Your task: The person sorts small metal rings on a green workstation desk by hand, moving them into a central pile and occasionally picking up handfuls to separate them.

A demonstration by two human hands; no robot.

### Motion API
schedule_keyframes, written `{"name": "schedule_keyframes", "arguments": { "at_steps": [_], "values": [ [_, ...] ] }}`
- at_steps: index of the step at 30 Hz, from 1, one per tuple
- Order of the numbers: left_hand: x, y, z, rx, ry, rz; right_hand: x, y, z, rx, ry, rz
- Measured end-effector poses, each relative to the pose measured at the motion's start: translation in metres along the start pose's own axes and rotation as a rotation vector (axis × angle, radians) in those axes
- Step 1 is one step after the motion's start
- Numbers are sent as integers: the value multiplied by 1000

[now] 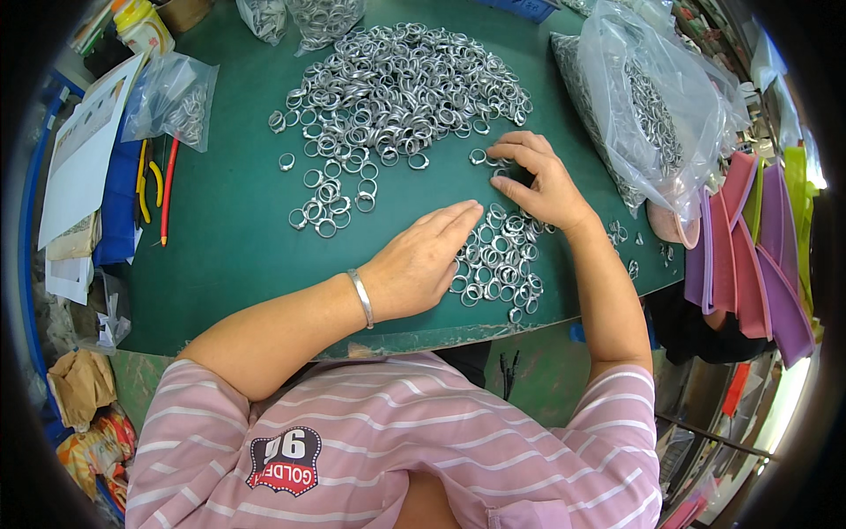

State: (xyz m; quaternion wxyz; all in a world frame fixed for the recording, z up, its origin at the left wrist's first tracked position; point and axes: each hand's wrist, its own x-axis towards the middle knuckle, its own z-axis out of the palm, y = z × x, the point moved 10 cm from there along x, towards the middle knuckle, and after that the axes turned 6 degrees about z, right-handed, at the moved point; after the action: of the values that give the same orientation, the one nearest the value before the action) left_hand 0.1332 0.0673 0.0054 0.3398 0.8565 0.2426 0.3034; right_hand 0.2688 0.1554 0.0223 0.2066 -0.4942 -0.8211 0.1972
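Observation:
A large heap of small silver metal rings (405, 84) covers the far middle of the green table. A smaller pile of rings (504, 260) lies near the front edge, between my hands. My left hand (423, 260) rests at the left side of this pile, fingers stretched out together and holding nothing I can see. My right hand (546, 187) is above the pile, its fingers curved and spread apart from the thumb. A couple of loose rings (478, 157) lie at its fingertips. Further left sits a small cluster of rings (324, 207).
A big clear plastic bag (652, 97) of metal parts stands at the far right, beside pink and purple strips (745, 247). On the left are yellow-handled pliers (148, 181), a red pencil (169, 194), papers (84, 154) and a small clear bag (176, 101).

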Motion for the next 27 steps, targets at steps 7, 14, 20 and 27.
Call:
{"name": "schedule_keyframes", "arguments": {
  "at_steps": [7,14,20,27],
  "values": [
    [19,-9,-22,68,107,11,14,-8,-4,36,159,-71],
    [31,-28,-13,15,77,-141,-4,2,15,271,-119,96],
    [34,-20,12,-107,-29,-138,-8,22,7,581,-185,293],
    [25,-5,-3,-105,52,-67,44,11,-10,-214,345,80]
  ]
}}
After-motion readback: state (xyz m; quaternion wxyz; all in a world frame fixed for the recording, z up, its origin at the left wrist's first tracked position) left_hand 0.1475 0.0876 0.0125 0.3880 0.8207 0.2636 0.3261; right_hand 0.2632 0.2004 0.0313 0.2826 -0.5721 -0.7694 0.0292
